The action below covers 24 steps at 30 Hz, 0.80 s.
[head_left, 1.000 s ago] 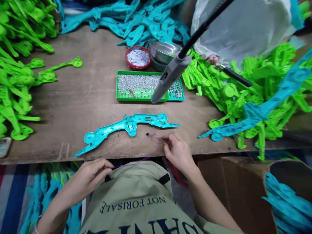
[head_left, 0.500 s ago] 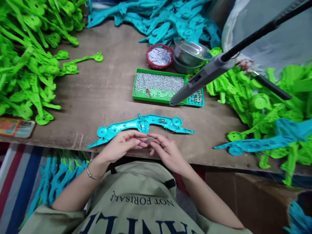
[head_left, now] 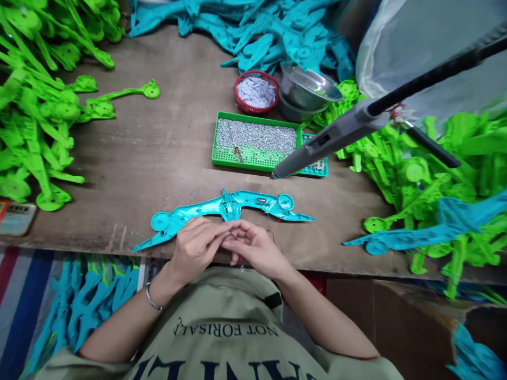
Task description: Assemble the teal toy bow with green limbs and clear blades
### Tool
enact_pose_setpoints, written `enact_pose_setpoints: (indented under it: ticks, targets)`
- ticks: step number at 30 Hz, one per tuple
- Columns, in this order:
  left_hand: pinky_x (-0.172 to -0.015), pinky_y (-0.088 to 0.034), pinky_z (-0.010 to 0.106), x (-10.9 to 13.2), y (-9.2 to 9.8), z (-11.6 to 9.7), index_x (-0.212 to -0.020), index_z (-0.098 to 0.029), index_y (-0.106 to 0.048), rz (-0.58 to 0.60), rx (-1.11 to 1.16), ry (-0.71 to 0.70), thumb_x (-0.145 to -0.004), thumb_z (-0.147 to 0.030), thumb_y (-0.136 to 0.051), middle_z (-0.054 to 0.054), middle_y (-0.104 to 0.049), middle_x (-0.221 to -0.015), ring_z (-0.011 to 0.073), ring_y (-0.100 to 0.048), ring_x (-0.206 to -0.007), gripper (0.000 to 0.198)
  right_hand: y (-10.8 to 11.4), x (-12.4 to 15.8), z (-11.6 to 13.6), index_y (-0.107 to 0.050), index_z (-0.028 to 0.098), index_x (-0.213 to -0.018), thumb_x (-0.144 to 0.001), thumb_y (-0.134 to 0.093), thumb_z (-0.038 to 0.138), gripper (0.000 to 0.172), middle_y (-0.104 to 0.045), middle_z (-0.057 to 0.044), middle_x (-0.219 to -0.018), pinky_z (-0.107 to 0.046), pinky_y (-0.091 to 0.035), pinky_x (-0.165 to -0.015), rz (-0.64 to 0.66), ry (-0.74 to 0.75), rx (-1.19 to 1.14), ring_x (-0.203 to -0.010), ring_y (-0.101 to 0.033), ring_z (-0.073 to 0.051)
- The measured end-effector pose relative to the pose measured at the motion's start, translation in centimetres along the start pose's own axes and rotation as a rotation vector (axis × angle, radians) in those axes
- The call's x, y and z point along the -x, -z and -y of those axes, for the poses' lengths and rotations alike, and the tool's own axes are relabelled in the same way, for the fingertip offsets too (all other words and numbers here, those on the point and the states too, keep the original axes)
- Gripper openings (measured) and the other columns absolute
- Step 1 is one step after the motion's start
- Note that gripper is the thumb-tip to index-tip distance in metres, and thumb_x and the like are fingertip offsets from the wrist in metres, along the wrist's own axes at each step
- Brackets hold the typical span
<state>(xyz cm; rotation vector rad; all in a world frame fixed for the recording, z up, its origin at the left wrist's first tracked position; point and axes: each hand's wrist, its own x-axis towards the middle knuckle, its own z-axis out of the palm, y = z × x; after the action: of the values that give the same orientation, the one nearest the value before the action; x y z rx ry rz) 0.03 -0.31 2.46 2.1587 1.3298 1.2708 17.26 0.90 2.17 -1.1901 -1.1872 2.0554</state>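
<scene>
Close to the table's front edge, my left hand (head_left: 200,245) and my right hand (head_left: 253,247) meet fingertip to fingertip. Both pinch a thin purple wire (head_left: 231,236), mostly covered by the fingers. A loose stretch of wire shows by my right hand and runs toward the blue bow-shaped plastic shell (head_left: 206,206). That shell lies just beyond my hands, its hollow ribbed side up, with a small metallic part (head_left: 262,201) in its right half. My left hand covers a little of its lower edge.
A green tray (head_left: 253,164) of screws holds a red-handled screwdriver (head_left: 238,153). A grey electric screwdriver (head_left: 317,150) hangs over its right end. Behind are a red basket (head_left: 256,110) and metal bowl (head_left: 311,89). Green parts (head_left: 35,116) pile left and right; blue parts (head_left: 277,31) lie behind.
My hands have come closer together; the left has turned over more, fingers pointing right. The wire between them is now mostly hidden. The whole view has shifted slightly.
</scene>
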Motion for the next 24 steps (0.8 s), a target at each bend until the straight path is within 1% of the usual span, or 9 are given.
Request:
enact_pose_setpoints:
  ticks: [2, 4, 6, 9, 11, 13, 17, 20, 24]
  targets:
    - [-0.073, -0.054, 0.028, 0.1, -0.2, 0.2, -0.1, -0.019, -0.07, -0.053, -0.054, 0.065, -0.092, -0.009, -0.06, 0.003, -0.077, -0.087, 0.014, -0.07, -0.077, 0.016, 0.7, 0.5, 0.5, -0.066, 0.02, -0.107, -0.089, -0.064, 0.032, 0.022, -0.065, 0.002, -0.076, -0.023, -0.05, -0.052, -0.146, 0.108, 0.284, -0.053, -0.058, -0.009]
    - [-0.072, -0.055, 0.028, 0.0, -0.5, 0.3, -0.097, -0.018, -0.069, -0.103, -0.081, 0.152, -0.092, -0.01, -0.059, 0.003, -0.076, -0.084, 0.0142, -0.07, -0.076, 0.014, 1.4, 0.9, 1.4, -0.07, 0.019, -0.102, -0.094, -0.059, 0.028, 0.016, -0.068, -0.002, -0.079, -0.027, -0.053, -0.063, -0.268, 0.286, 0.618, -0.066, -0.064, -0.013]
    - [-0.072, -0.055, 0.029, -0.1, -0.7, 0.4, -0.1, -0.019, -0.069, -0.1, -0.081, 0.217, -0.094, -0.015, -0.06, 0.002, -0.075, -0.085, 0.0145, -0.068, -0.074, 0.012, 2.2, 0.9, 2.4, -0.071, 0.018, -0.099, -0.097, -0.052, 0.023, 0.02, -0.071, -0.006, -0.085, -0.031, -0.054, -0.074, -0.318, 0.452, 0.901, -0.079, -0.066, -0.017]
    - [-0.088, -0.054, 0.038, -0.2, -0.6, 0.9, -0.127, -0.02, -0.061, 0.033, -0.137, 0.221, -0.093, -0.029, -0.065, 0.012, -0.071, -0.121, 0.0231, -0.067, -0.103, 0.035, 3.0, 0.5, 3.7, -0.071, 0.014, -0.099, -0.099, -0.044, 0.018, 0.027, -0.069, -0.01, -0.086, -0.032, -0.052, -0.073, -0.348, 0.546, 1.24, -0.079, -0.065, -0.019]
    - [-0.1, -0.048, 0.048, -0.2, -0.3, 1.7, -0.144, -0.018, -0.048, 0.151, -0.269, 0.232, -0.088, -0.037, -0.07, 0.02, -0.052, -0.147, 0.0335, -0.055, -0.127, 0.063, 3.4, 0.1, 4.7, -0.071, 0.012, -0.095, -0.098, -0.042, 0.017, 0.029, -0.067, -0.011, -0.084, -0.03, -0.048, -0.065, -0.337, 0.478, 1.454, -0.074, -0.062, -0.019]
    - [-0.102, -0.043, 0.053, -0.1, 0.2, 2.6, -0.149, -0.015, -0.04, 0.25, -0.395, 0.267, -0.085, -0.035, -0.074, 0.023, -0.049, -0.149, 0.0386, -0.05, -0.131, 0.076, 3.5, -0.3, 5.8, -0.07, 0.011, -0.091, -0.096, -0.042, 0.016, 0.029, -0.065, -0.012, -0.085, -0.029, -0.04, -0.057, -0.307, 0.338, 1.63, -0.068, -0.058, -0.018]
    - [-0.094, -0.044, 0.047, 0.1, 0.6, 3.9, -0.141, -0.017, -0.049, 0.348, -0.459, 0.282, -0.09, -0.023, -0.065, 0.015, -0.069, -0.117, 0.0316, -0.06, -0.109, 0.054, 2.9, -0.7, 8.0, -0.068, 0.01, -0.094, -0.093, -0.04, 0.009, 0.028, -0.063, -0.014, -0.088, -0.029, -0.032, -0.055, -0.218, 0.075, 1.814, -0.064, -0.053, -0.017]
    - [-0.083, -0.045, 0.041, -0.1, 0.5, 4.0, -0.126, -0.019, -0.062, 0.367, -0.464, 0.247, -0.093, -0.022, -0.059, 0.011, -0.071, -0.105, 0.0281, -0.062, -0.095, 0.033, 2.2, -1.1, 8.9, -0.066, 0.009, -0.099, -0.09, -0.041, 0.006, 0.027, -0.063, -0.016, -0.09, -0.029, -0.036, -0.057, -0.151, 0.034, 1.834, -0.067, -0.056, -0.017]
    - [-0.075, -0.043, 0.039, -0.5, 0.5, 3.4, -0.121, -0.02, -0.065, 0.355, -0.466, 0.236, -0.096, -0.023, -0.053, 0.01, -0.07, -0.099, 0.0269, -0.06, -0.09, 0.028, 1.3, -1.6, 9.1, -0.066, 0.009, -0.102, -0.088, -0.043, 0.005, 0.027, -0.064, -0.019, -0.094, -0.031, -0.042, -0.06, -0.099, 0.006, 1.878, -0.072, -0.06, -0.02]
